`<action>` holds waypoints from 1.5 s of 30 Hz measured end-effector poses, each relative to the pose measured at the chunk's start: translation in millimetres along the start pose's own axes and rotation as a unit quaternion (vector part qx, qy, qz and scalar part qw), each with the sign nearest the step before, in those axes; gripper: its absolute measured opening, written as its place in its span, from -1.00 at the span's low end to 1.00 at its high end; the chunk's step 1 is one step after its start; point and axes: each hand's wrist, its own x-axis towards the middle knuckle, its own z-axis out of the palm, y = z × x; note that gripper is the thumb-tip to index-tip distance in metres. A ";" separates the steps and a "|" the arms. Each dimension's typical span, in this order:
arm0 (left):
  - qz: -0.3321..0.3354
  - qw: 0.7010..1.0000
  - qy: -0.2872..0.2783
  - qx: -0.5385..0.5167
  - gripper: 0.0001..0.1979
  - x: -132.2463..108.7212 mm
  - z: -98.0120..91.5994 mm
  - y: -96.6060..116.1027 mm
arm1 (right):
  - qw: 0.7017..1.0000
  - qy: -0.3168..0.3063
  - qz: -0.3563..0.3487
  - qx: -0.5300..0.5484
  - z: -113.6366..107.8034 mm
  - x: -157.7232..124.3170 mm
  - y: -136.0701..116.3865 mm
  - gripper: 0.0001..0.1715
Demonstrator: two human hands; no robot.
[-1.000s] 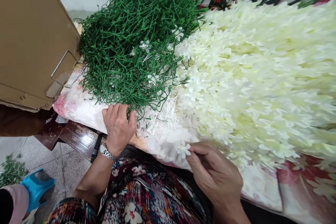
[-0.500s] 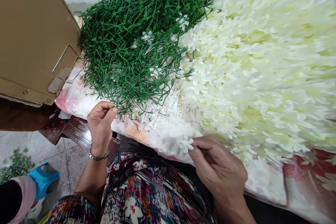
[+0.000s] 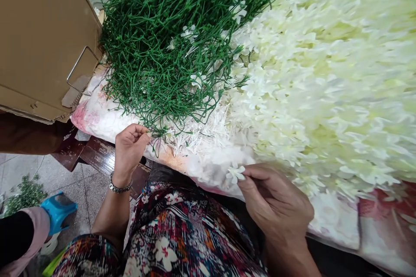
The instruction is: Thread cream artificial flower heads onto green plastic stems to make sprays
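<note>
Two heaps cover the cloth-draped table (image 3: pixel 338 229): one tangle of green stems (image 3: pixel 175 39) at left, one mound of cream petals (image 3: pixel 325 86) at right, each far too many to count. The left hand (image 3: pixel 130 151), wrist bent upward, pinches a single green stem at the tangle's near edge. The right hand (image 3: pixel 276 207), knuckles up, clamps thumb and forefinger on one white blossom (image 3: pixel 235 173) at the table's front edge. A cardboard box (image 3: pixel 39 39) stands left.

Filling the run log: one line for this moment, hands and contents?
left hand: pinching green stem at edge of stem pile | right hand: holding white flower | flower heap: right of stems | cardboard box: far left
</note>
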 end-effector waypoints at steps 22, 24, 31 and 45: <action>0.354 0.755 -0.145 0.532 -0.79 -24.8 -9.0 -14.8 | 0.999 0.008 0.028 -0.022 -0.2 -1.4 -2.7 -0.91; 0.357 0.797 -0.139 0.466 -0.79 -22.3 -8.4 -19.8 | 0.999 0.010 0.039 -0.015 0.0 -2.3 -2.3 -0.91; 0.251 0.957 -0.049 0.135 -0.86 -16.8 -2.0 -14.7 | 0.999 0.011 0.038 -0.001 0.5 -2.5 -0.6 -0.91; 0.097 0.993 -0.067 -0.010 -0.98 20.9 1.1 34.4 | 1.000 0.000 0.017 -0.010 -0.1 -1.2 1.1 -0.88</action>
